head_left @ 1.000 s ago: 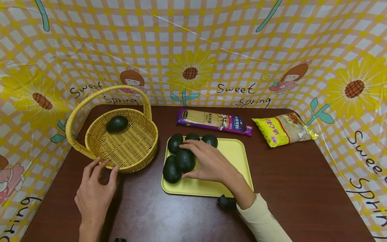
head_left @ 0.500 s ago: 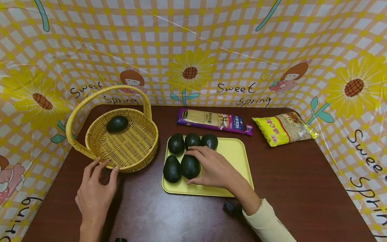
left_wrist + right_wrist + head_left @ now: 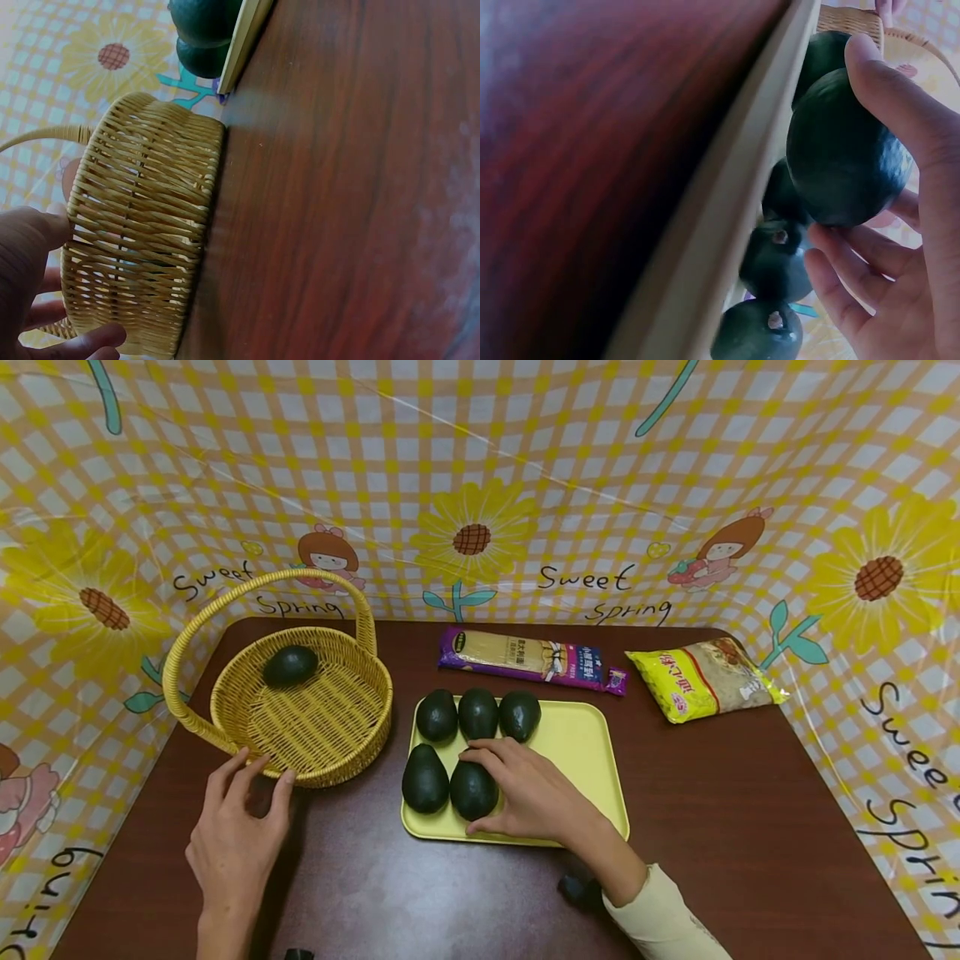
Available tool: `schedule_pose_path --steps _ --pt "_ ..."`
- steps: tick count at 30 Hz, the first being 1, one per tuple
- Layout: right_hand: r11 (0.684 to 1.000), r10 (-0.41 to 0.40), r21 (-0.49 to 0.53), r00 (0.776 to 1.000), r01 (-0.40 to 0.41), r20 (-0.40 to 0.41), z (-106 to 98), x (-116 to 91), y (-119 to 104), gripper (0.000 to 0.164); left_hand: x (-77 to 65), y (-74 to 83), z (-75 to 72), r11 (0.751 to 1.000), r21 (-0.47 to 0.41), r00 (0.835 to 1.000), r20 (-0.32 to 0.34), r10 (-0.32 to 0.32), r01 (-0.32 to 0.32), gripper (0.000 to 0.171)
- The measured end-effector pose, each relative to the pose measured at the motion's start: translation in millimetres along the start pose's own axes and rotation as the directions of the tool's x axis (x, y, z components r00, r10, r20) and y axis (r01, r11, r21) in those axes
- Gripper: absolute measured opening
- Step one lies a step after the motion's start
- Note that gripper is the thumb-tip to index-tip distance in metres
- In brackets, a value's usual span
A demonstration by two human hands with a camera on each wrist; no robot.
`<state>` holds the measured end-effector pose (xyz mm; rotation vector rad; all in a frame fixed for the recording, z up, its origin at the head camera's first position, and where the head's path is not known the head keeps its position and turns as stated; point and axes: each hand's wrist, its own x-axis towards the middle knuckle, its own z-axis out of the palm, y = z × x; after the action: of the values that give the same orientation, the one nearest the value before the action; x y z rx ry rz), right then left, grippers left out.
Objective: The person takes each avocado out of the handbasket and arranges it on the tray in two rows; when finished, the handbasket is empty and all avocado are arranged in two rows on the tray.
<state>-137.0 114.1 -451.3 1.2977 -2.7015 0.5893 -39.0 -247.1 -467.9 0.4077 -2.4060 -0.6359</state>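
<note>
My right hand (image 3: 536,793) holds a dark green avocado (image 3: 472,792) low over the front of the yellow tray (image 3: 573,743), thumb on the near side and fingers on the far side. Another avocado (image 3: 425,779) lies just left of it, and three more (image 3: 478,714) form a row behind. My left hand (image 3: 236,839) grips the near rim of a yellow wicker basket (image 3: 142,217), fingertips over the edge and thumb against it. Inside the basket, toward the back left, lies a single avocado (image 3: 290,666). Its tall arched handle (image 3: 262,578) stands up.
Behind the tray lies a purple pasta packet (image 3: 528,660). A yellow and clear food bag (image 3: 705,681) is at the back right. The brown table (image 3: 375,885) is enclosed by a checked flower-print cloth (image 3: 480,443).
My right hand has brought its avocado rightward and toward me, from over the other avocados to beside the front left one. The left hand and basket stay put.
</note>
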Motion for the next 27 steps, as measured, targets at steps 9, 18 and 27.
schedule_pose_path --steps 9,18,27 --pt "1.0 -0.009 -0.023 1.0 0.009 0.018 5.5 -3.3 0.5 0.096 0.2 -0.4 0.5 1.0 -0.003 1.0 0.003 -0.008 0.008 0.043" --pt "0.999 -0.027 -0.037 0.999 0.028 0.028 4.9 -4.0 -1.9 0.1 0.4 -1.2 0.2 1.0 0.002 1.0 0.005 -0.013 0.013 0.043" --pt "0.998 -0.018 -0.06 0.997 0.022 0.07 -0.8 -3.6 -3.7 0.101 0.9 -0.8 0.5 1.0 -0.007 1.0 0.004 -0.014 0.014 0.044"
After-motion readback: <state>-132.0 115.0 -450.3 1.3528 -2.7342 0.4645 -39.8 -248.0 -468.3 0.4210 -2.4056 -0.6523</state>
